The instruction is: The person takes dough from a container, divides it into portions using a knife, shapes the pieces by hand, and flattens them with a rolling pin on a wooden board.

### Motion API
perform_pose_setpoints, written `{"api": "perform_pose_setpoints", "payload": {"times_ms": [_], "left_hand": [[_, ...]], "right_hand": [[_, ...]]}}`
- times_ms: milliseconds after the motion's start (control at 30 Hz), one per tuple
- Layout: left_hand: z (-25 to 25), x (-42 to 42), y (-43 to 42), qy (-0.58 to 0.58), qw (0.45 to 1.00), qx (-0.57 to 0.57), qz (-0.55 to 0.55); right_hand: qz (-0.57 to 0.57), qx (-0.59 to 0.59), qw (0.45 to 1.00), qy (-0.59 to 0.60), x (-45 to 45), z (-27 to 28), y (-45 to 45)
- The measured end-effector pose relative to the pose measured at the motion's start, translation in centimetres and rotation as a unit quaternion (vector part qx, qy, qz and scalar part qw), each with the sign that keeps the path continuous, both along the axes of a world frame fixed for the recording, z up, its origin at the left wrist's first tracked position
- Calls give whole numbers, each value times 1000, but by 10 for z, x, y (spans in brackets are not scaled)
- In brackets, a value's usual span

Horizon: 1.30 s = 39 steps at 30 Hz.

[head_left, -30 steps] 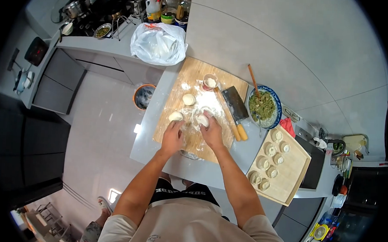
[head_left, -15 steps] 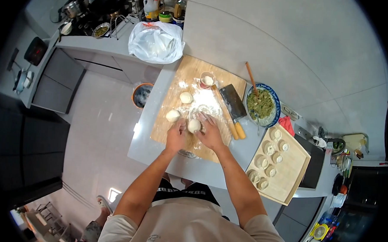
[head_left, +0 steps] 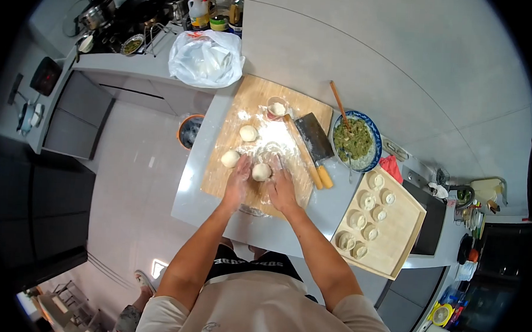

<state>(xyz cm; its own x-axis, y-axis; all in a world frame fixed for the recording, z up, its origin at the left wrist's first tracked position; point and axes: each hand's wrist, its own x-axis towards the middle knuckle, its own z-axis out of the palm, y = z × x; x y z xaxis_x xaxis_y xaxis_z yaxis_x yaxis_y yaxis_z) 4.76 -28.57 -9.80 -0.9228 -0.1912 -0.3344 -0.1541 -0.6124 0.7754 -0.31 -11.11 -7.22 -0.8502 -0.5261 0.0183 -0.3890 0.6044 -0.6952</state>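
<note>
A round white dough ball [head_left: 261, 172] lies on the floured wooden board [head_left: 218, 179]. My left hand [head_left: 237, 181] rests at its left side with fingers stretched forward. On the other side, my right hand [head_left: 281, 187] has its fingers extended too, close to the ball. Whether either hand touches the dough is hard to tell. Two more dough balls sit beyond: one [head_left: 230, 159] right by my left fingers, another [head_left: 248, 133] farther up the board. A rolling pin [head_left: 302, 150] and a cleaver [head_left: 314, 138] lie to the right of my right hand.
A small cup of flour [head_left: 276, 108] stands at the board's far side. Right of it is a blue-rimmed bowl of green filling [head_left: 377, 135] with chopsticks and a spoon. A wooden tray [head_left: 387, 248] carries several shaped dough pieces. A white plastic bag [head_left: 205, 59] lies at upper left.
My hands have drawn slightly apart around the dough ball, and the right one has pulled back toward me. The whole view has shifted a little.
</note>
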Motion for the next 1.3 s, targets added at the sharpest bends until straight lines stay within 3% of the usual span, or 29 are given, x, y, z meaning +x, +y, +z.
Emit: {"api": "perform_pose_setpoints", "payload": {"times_ms": [67, 167, 233, 367, 433, 500, 600, 733, 800, 833, 900, 967, 1033, 1067, 1100, 1167, 1233, 1300], "left_hand": [[-1, 5, -7, 10, 1000, -4, 13], [-14, 18, -12, 55, 993, -100, 8], [-15, 24, -10, 31, 991, -131, 8], [-13, 22, -9, 38, 984, -173, 3], [-8, 22, -12, 41, 976, -212, 2], [-7, 22, -16, 44, 970, -240, 9], [-9, 27, -17, 45, 961, -275, 3], [-8, 20, -18, 83, 949, -303, 6], [-9, 16, -17, 70, 940, -332, 15], [-8, 21, -15, 49, 931, -360, 24], [-5, 24, -13, 32, 923, -384, 15], [-3, 20, -14, 20, 912, -410, 9], [-2, 20, -12, 41, 903, -426, 39], [-1, 21, -13, 40, 902, -427, 40], [0, 22, -15, 44, 898, -437, 39], [5, 22, -17, 48, 893, -446, 39], [8, 24, -19, 37, 889, -455, 22], [10, 22, -17, 38, 884, -466, 25]], "right_hand": [[-44, -22, 998, -28, 3, 2, -9], [-88, -6, 994, 69, 9, -11, -32], [-2, 37, 997, 63, 2, -22, -36], [-43, -3, 997, 57, -3, -27, -25], [-45, 9, 997, 60, 3, -1, -22], [40, 144, 982, 117, 8, 13, -20], [92, 214, 968, 92, 15, 9, -25], [103, 190, 973, 82, 2, 9, -18], [-53, 88, 995, -1, -4, 3, -8], [-50, 90, 995, -4, -3, -5, -8], [-173, 183, 964, 87, -6, -10, -18], [-160, 204, 962, 83, 1, -2, -28], [-99, 103, 989, -20, 4, 1, -29], [-137, -19, 986, -89, 7, 2, -30], [-136, -19, 986, -90, 7, -3, -29], [-161, -35, 984, 66, 4, -16, -20], [-149, 22, 987, 61, -3, -7, -10], [61, 131, 977, 156, -6, 0, -1]]}}
